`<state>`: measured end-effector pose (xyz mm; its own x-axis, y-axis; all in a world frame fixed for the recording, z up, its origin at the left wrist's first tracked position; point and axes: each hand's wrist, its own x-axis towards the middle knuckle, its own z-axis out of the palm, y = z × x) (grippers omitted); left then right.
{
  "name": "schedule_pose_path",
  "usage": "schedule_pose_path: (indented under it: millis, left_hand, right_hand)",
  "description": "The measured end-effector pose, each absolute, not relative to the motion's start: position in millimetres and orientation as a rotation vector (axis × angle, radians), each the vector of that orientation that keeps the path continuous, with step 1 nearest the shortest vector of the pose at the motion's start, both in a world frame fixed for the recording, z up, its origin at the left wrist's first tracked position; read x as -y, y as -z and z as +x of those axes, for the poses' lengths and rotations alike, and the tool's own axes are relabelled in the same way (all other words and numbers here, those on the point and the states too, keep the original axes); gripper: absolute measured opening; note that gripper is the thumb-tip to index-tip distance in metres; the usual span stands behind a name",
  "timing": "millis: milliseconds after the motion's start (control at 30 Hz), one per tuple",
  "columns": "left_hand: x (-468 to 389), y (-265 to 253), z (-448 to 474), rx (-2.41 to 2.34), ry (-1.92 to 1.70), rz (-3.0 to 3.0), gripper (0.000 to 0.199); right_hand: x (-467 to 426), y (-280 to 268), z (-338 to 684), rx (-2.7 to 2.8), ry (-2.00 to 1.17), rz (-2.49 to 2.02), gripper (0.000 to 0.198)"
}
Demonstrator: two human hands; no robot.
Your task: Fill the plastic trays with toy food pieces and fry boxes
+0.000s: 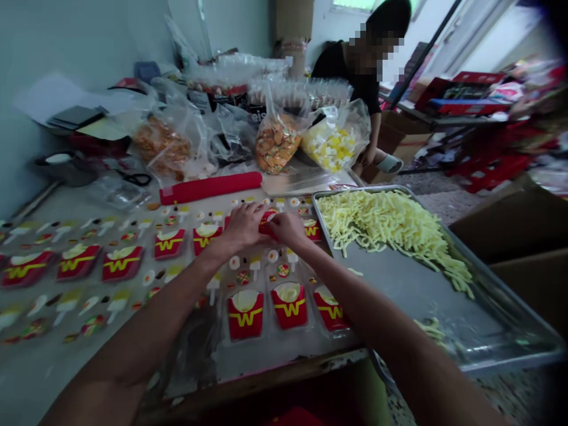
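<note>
Pale worktable (26, 376), clear packs (288, 310) in rows | left hand (248, 225) and right hand (287, 228) meet at 1 red carton (267, 228), 12 o'clock; standing here, I can't tell either grip | metal tray (399, 290), pale sticks (386, 222), 2 o'clock

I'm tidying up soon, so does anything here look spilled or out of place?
One small orange-brown piece lies loose by the left end of the red roll, and a single fry-shaped piece sits apart from the main pile in the metal tray; both look like strays.
</note>
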<state>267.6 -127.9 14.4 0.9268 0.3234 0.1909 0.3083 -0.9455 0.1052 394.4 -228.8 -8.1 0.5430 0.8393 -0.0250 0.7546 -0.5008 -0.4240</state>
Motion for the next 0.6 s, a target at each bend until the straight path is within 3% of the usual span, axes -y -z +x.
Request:
schedule_pose_path:
  millis: [167, 300, 400, 433, 533, 600]
  left_hand:
    - [110.0, -9.2, 293.5, -0.241, -0.201, 2.979, 0.056]
    - [98.0, -0.6, 301.4, -0.311, -0.254, 2.954, 0.077]
    - [128.2, -2.3, 319.3, -0.278, -0.376, 2.917, 0.111]
    - [146.8, -4.7, 326.1, -0.187, -0.436, 2.892, 0.113]
    - [210.0, -13.2, 343.9, 0.004, -0.502, 2.819, 0.092]
    - [243.8, -17.0, 351.9, -0.087, -0.468, 2.802, 0.087]
  right_hand:
    - [226.4, 5.5, 395.0, 1.268, -0.355, -2.431, 0.028]
    - [267.2, -22.7, 407.8, 1.268, -0.022, -2.483, 0.018]
    - [311.0, -43.3, 403.5, 1.311, 0.262, -2.479, 0.018]
    - [325.5, -47.3, 400.4, 1.334, 0.291, -2.458, 0.018]
    - [375.8, -51.2, 402.0, 1.467, 0.24, -2.359, 0.015]
    - [424.8, -49.6, 422.0, 1.438, 0.125, -2.379, 0.019]
